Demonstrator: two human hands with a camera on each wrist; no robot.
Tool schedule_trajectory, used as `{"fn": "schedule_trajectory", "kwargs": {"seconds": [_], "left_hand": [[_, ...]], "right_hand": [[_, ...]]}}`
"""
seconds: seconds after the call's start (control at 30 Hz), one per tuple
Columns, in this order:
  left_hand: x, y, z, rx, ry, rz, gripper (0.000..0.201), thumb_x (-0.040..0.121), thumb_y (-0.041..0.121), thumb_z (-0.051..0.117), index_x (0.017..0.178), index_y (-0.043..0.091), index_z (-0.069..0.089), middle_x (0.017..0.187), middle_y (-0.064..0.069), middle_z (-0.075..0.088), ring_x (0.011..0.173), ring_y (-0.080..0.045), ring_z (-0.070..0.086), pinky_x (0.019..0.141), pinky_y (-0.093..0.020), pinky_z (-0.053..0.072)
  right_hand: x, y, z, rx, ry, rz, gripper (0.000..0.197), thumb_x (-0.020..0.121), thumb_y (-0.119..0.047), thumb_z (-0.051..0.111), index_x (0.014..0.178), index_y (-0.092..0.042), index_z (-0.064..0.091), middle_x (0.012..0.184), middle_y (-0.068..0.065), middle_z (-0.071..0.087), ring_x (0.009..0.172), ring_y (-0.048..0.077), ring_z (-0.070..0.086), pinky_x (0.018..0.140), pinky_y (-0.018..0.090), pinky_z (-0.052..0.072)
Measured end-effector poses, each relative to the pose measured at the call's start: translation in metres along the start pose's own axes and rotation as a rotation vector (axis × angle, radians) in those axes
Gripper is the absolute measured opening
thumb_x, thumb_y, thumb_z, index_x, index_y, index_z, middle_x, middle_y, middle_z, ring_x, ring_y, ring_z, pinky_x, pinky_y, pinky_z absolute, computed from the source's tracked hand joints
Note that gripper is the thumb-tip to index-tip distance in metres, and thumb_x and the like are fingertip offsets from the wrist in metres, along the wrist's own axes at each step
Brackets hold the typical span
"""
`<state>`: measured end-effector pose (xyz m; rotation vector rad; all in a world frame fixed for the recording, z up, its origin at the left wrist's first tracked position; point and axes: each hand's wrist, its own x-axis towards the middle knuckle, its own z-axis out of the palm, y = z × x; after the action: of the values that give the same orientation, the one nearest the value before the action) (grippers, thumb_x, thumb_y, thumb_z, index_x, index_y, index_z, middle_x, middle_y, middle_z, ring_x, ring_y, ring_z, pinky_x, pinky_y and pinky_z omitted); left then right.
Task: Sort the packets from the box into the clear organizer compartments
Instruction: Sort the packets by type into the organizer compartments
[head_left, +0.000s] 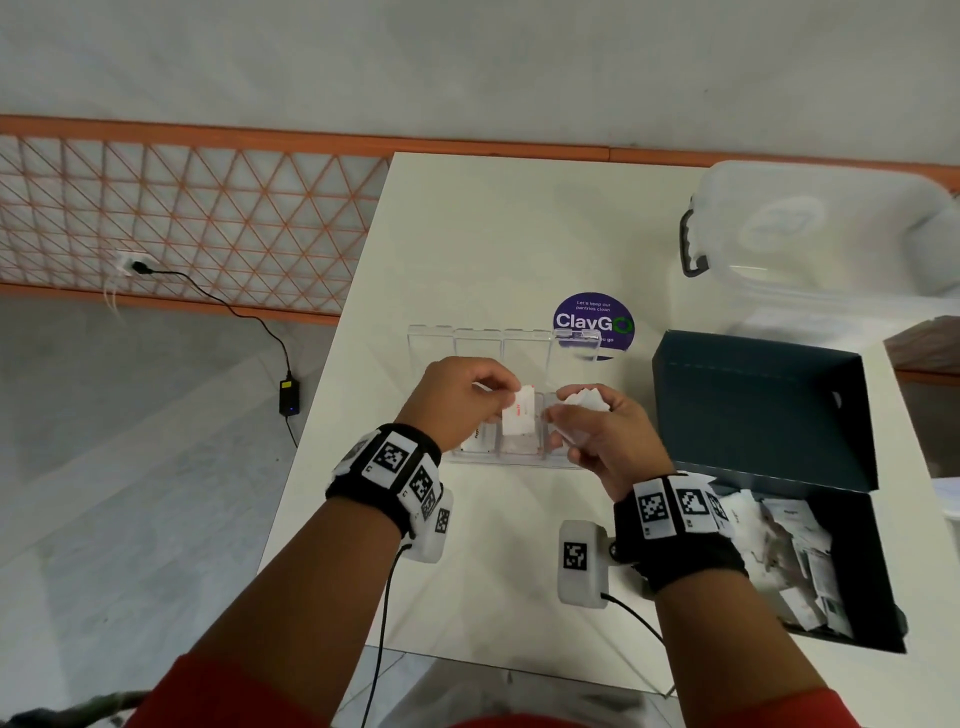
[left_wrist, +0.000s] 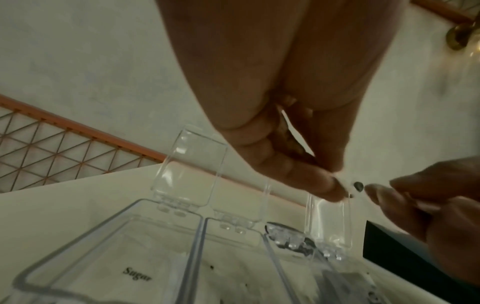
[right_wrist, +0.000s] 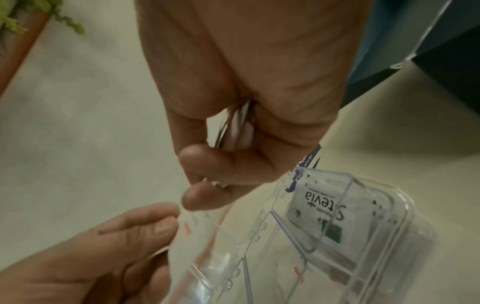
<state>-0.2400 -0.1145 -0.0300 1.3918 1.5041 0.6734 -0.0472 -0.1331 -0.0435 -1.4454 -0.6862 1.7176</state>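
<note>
Two hands, head view: left hand (head_left: 457, 400) pinches one white packet (head_left: 519, 415) with red print directly over the clear organizer (head_left: 524, 457), near the table's (head_left: 467, 218) left edge; the packet hangs upright, long axis pointing down into a middle compartment.
Right hand, head view: right hand (head_left: 602, 431) clutches a bunch of white packets (head_left: 584, 397) just right of the left hand, beside the dark box (head_left: 769, 405) near the right edge, where more packets lie.
Left wrist view: lids stand open; a sachet marked "Sugar" (left_wrist: 137, 274) lies in the end compartment; fingertips (left_wrist: 330, 189) of both hands nearly meet.
Right wrist view: packet edges show inside the curled right fingers (right_wrist: 207, 160); a "Stevia" sachet (right_wrist: 330, 214) sits in another compartment.
Coming move, as a judgement: the left hand is nearer; straight down drops the packet in.
</note>
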Motion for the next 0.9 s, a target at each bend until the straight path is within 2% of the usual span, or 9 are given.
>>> {"fn": "schedule_trajectory", "kwargs": {"seconds": [0.1, 0.17, 0.33, 0.4, 0.47, 0.6, 0.7, 0.8, 0.9], "left_hand": [[0.005, -0.009, 0.008, 0.063, 0.088, 0.023, 0.016, 0.083, 0.011, 0.070, 0.085, 0.026, 0.075, 0.076, 0.010, 0.072, 0.073, -0.002, 0.067, 0.074, -0.018, 0.053], [0.008, -0.014, 0.017, 0.129, 0.090, 0.027, 0.013, 0.084, 0.014, 0.071, 0.088, 0.025, 0.076, 0.076, 0.014, 0.069, 0.073, 0.003, 0.064, 0.071, -0.010, 0.048], [0.015, -0.027, 0.036, 0.289, 0.111, -0.002, 0.010, 0.086, 0.013, 0.067, 0.089, 0.020, 0.074, 0.078, 0.010, 0.065, 0.069, 0.002, 0.058, 0.059, 0.001, 0.038], [0.017, -0.029, 0.039, 0.363, 0.079, 0.012, 0.010, 0.086, 0.012, 0.066, 0.090, 0.018, 0.073, 0.084, 0.005, 0.069, 0.073, -0.007, 0.061, 0.061, -0.005, 0.039], [0.018, -0.030, 0.042, 0.502, 0.017, 0.065, 0.012, 0.087, 0.013, 0.063, 0.096, 0.016, 0.071, 0.096, 0.000, 0.068, 0.086, -0.017, 0.063, 0.073, -0.019, 0.045], [0.018, -0.030, 0.047, 0.723, -0.056, 0.186, 0.019, 0.091, 0.014, 0.057, 0.104, 0.016, 0.070, 0.112, -0.001, 0.058, 0.096, -0.023, 0.060, 0.082, -0.034, 0.047], [0.016, -0.030, 0.051, 0.864, -0.174, 0.204, 0.025, 0.093, 0.016, 0.050, 0.105, 0.019, 0.071, 0.109, -0.001, 0.060, 0.099, -0.024, 0.060, 0.079, -0.033, 0.046], [0.015, -0.028, 0.052, 0.889, -0.141, 0.148, 0.014, 0.092, 0.022, 0.050, 0.084, 0.021, 0.061, 0.094, -0.004, 0.066, 0.089, -0.027, 0.063, 0.068, -0.029, 0.038], [0.017, -0.024, 0.051, 0.896, -0.125, 0.165, 0.024, 0.093, 0.025, 0.045, 0.084, 0.016, 0.066, 0.086, -0.005, 0.066, 0.082, -0.028, 0.063, 0.065, -0.029, 0.036]], "right_hand": [[0.001, 0.001, -0.007, 0.057, 0.045, 0.026, 0.023, 0.078, 0.005, 0.072, 0.093, -0.012, 0.066, 0.087, 0.019, 0.073, 0.057, 0.023, 0.062, 0.043, 0.022, 0.042], [0.001, 0.000, -0.009, 0.089, 0.058, 0.037, 0.022, 0.081, 0.004, 0.069, 0.095, -0.013, 0.064, 0.089, 0.020, 0.072, 0.058, 0.023, 0.061, 0.043, 0.023, 0.042], [0.002, -0.005, -0.012, 0.131, 0.042, 0.039, 0.017, 0.087, 0.002, 0.062, 0.097, -0.011, 0.062, 0.087, 0.018, 0.072, 0.059, 0.024, 0.061, 0.043, 0.022, 0.044], [0.004, -0.006, -0.014, 0.140, 0.038, 0.050, 0.016, 0.088, 0.001, 0.062, 0.099, -0.010, 0.061, 0.087, 0.018, 0.072, 0.059, 0.025, 0.061, 0.043, 0.022, 0.044], [0.005, -0.006, -0.014, 0.154, 0.032, 0.057, 0.015, 0.090, 0.001, 0.061, 0.101, -0.009, 0.061, 0.087, 0.019, 0.072, 0.058, 0.025, 0.061, 0.043, 0.022, 0.044], [0.007, -0.007, -0.010, 0.167, -0.023, 0.082, 0.016, 0.091, 0.000, 0.053, 0.103, -0.008, 0.061, 0.087, 0.019, 0.071, 0.059, 0.026, 0.063, 0.045, 0.024, 0.045], [0.008, -0.010, -0.007, 0.159, -0.060, 0.111, 0.021, 0.093, -0.006, 0.045, 0.105, -0.009, 0.062, 0.091, 0.017, 0.073, 0.064, 0.026, 0.067, 0.049, 0.026, 0.050], [0.009, -0.012, -0.004, 0.169, -0.080, 0.116, 0.024, 0.094, 0.001, 0.044, 0.108, -0.006, 0.061, 0.092, 0.020, 0.072, 0.070, 0.032, 0.070, 0.054, 0.030, 0.057], [0.011, -0.013, -0.004, 0.153, -0.082, 0.103, 0.024, 0.093, 0.007, 0.048, 0.111, -0.003, 0.062, 0.097, 0.024, 0.071, 0.079, 0.039, 0.071, 0.067, 0.041, 0.062]]}}
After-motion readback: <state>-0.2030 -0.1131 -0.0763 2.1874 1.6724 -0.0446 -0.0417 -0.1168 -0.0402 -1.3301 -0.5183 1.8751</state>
